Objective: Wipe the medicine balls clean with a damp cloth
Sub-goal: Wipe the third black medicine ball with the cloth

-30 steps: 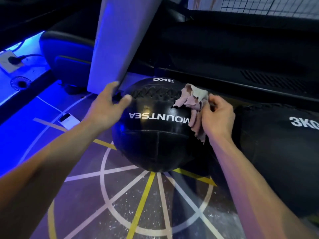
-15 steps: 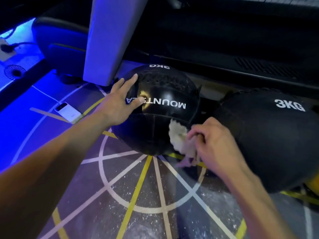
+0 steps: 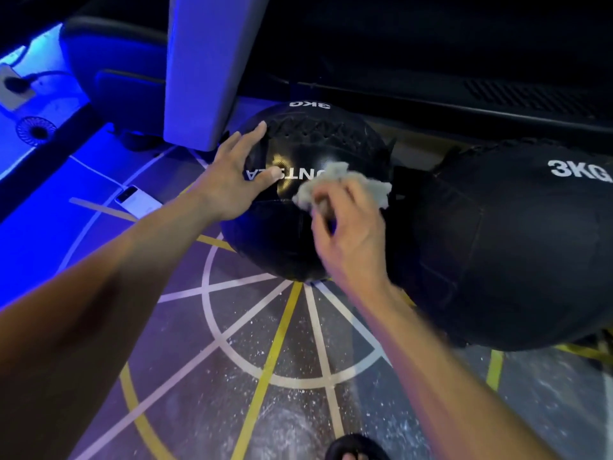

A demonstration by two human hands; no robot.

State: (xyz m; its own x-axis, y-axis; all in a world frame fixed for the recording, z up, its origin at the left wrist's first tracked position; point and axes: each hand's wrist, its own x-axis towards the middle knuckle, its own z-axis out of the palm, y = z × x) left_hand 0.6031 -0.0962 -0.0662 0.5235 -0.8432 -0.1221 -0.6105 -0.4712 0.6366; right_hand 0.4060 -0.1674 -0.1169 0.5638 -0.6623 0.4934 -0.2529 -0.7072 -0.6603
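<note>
Left hand [image 3: 232,180] spread flat on black medicine ball [image 3: 298,240], frame centre; right hand [image 3: 351,234] clutched crumpled pale cloth [image 3: 341,184] against its glossy face.

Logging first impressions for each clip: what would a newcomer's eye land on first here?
Probably the two hands on the black medicine ball at centre: the left hand lies flat on its printed side, and the right hand holds a pale cloth against it. Next, a second ball marked 3KG sits close on the right, and blue light washes the floor at left.
</note>
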